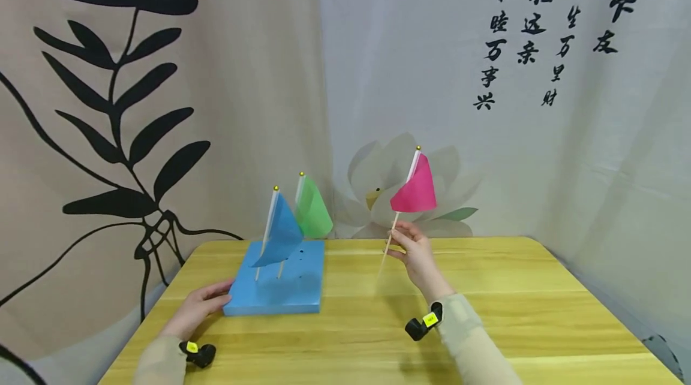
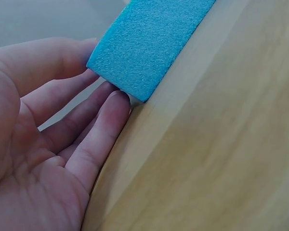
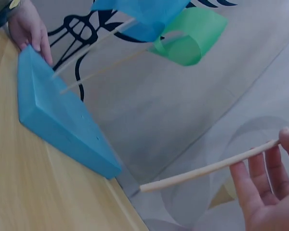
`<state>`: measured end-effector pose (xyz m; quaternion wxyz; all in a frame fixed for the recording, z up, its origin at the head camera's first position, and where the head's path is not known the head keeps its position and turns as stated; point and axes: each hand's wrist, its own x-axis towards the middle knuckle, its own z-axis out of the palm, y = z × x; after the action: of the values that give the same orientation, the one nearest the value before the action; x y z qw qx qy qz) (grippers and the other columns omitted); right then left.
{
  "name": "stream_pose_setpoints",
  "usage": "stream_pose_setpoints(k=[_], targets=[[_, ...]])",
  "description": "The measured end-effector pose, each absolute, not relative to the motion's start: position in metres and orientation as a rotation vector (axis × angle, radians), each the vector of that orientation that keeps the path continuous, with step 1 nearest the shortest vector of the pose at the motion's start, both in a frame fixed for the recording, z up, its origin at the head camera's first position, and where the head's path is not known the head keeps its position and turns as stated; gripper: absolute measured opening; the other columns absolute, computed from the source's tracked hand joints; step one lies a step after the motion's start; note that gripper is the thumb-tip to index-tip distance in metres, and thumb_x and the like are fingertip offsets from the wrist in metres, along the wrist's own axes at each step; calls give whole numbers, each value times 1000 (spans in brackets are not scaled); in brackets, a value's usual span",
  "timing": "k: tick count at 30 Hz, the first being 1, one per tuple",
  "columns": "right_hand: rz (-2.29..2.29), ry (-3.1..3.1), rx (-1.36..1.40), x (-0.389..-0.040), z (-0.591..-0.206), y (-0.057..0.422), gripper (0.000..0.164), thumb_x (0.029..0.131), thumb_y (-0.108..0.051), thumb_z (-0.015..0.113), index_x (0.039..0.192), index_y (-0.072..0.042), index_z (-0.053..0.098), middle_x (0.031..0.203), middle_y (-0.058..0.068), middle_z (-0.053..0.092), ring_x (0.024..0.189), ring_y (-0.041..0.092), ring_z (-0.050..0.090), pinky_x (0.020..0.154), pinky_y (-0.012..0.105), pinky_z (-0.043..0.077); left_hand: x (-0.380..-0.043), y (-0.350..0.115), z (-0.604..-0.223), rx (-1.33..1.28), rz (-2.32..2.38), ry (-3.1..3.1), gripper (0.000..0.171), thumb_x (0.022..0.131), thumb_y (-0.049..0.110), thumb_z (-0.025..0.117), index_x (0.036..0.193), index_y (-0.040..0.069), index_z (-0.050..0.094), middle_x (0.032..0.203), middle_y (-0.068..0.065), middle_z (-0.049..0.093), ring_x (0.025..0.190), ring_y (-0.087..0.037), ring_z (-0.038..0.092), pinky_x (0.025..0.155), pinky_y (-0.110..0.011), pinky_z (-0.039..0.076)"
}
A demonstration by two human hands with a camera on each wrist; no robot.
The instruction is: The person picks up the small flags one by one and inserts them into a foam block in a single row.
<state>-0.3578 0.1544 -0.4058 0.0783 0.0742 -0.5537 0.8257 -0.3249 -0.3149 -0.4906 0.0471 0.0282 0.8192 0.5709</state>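
A blue foam block lies on the table at left of centre, with small holes in its top. A blue flag and a green flag stand in it on thin sticks. My left hand rests against the block's left side, its fingers fairly straight; in the left wrist view the fingertips touch the block near a corner. Right of the block, my right hand pinches the stick of a pink flag above the table. The stick tilts, its bare lower end free in the right wrist view.
The wooden table extends in front of me and to the right. Behind it hangs a pale curtain printed with dark leaves, a flower and writing. Each wrist wears a small black camera.
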Motion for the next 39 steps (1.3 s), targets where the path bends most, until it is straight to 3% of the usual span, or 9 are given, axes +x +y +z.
stream_pose_setpoints(k=[16, 31, 39], targets=[[2748, -1492, 333, -366, -418, 107, 15, 100, -7, 53, 99, -18, 63, 90, -1, 65, 85, 16, 62, 82, 40, 55, -320, -312, -496, 48, 1768, 2495, 62, 93, 27, 66, 142, -5, 44, 143, -25, 45, 131, -39, 41, 98, -44, 46], [2855, -1379, 338, -381, -424, 56, 12, 100, -5, 53, 101, -15, 58, 91, 3, 62, 88, 22, 61, 87, 45, 52, -321, -313, -488, 105, 1796, 2484, 58, 97, 22, 61, 143, -7, 41, 144, -28, 42, 130, -40, 42, 96, -42, 47], [2816, -1380, 272, -393, -429, 27, 11, 97, -5, 58, 97, -15, 56, 94, 1, 62, 88, 22, 61, 81, 41, 54, -322, -313, -490, 79, 1824, 2477, 57, 96, 20, 62, 143, -7, 43, 144, -27, 42, 130, -39, 42, 96, -42, 47]])
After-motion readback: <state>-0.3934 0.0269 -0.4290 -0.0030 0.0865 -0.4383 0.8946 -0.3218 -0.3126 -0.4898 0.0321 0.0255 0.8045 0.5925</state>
